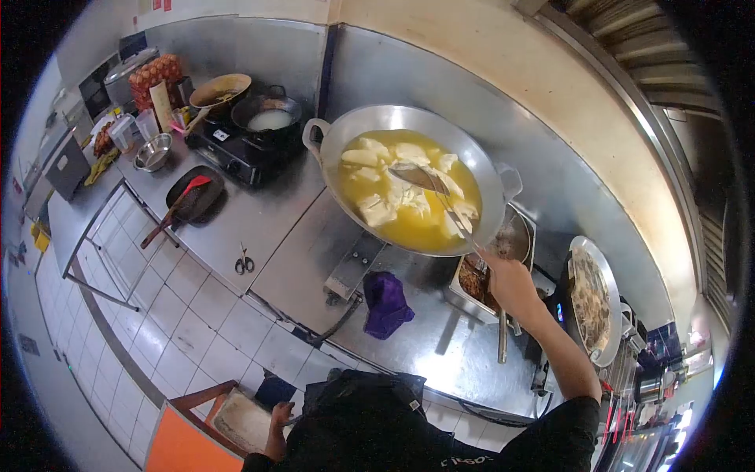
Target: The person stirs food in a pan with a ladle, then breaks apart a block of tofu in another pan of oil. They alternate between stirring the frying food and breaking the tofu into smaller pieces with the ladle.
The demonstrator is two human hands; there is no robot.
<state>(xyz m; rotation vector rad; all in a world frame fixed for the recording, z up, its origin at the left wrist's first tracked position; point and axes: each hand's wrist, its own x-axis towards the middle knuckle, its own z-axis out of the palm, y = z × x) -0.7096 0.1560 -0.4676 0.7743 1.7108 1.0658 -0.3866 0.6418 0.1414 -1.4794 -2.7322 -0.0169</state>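
My right hand (515,291) is closed around the handle of a long metal spatula (421,177). Its broad, rounded head rests among pale yellow chunks (377,211) in a clear yellow liquid, inside a large two-handled wok (358,122). The chunks look soft and uneven; some stand above the surface. Low at my side, my left hand (278,425) has its fingers curled, and what they hold, if anything, is too small to make out. Near it, below the counter, sits a tray of whitish material (240,421).
Beside the wok are a steel container of dark food (472,279), a purple cloth (387,307) and scissors (244,260). A second wide pan (590,303) stands right. To the left are a black stove (228,149) with pans and a dark pan (197,206) with a red spatula (197,182).
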